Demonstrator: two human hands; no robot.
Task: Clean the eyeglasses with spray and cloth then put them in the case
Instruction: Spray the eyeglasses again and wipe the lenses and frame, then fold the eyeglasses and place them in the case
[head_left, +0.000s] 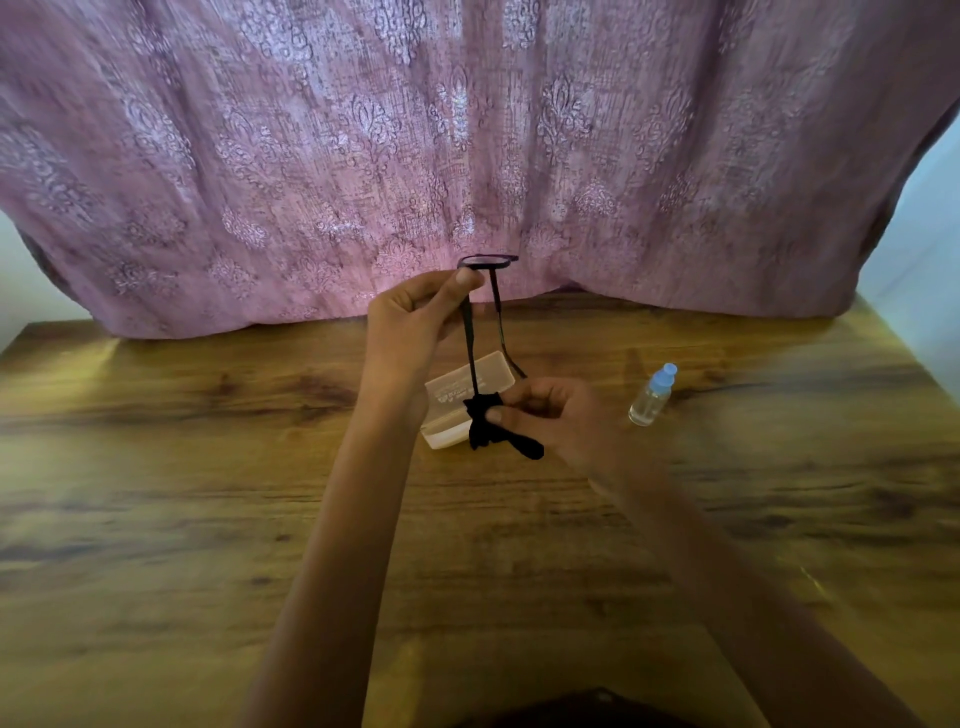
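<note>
My left hand (410, 322) pinches the dark-framed eyeglasses (487, 261) near the front frame and holds them above the table, arms unfolded and pointing back toward me. My right hand (550, 415) grips a crumpled black cloth (485, 423) wrapped around the end of the left arm of the glasses. Under both hands a translucent white case (452, 395) lies on the wooden table (208, 493). A small clear spray bottle (652, 397) with a light blue cap stands to the right of my right hand, untouched.
A pink patterned curtain (363, 156) hangs along the table's far edge. Pale wall shows at the far left and right. A dark object (597, 712) sits at the near table edge.
</note>
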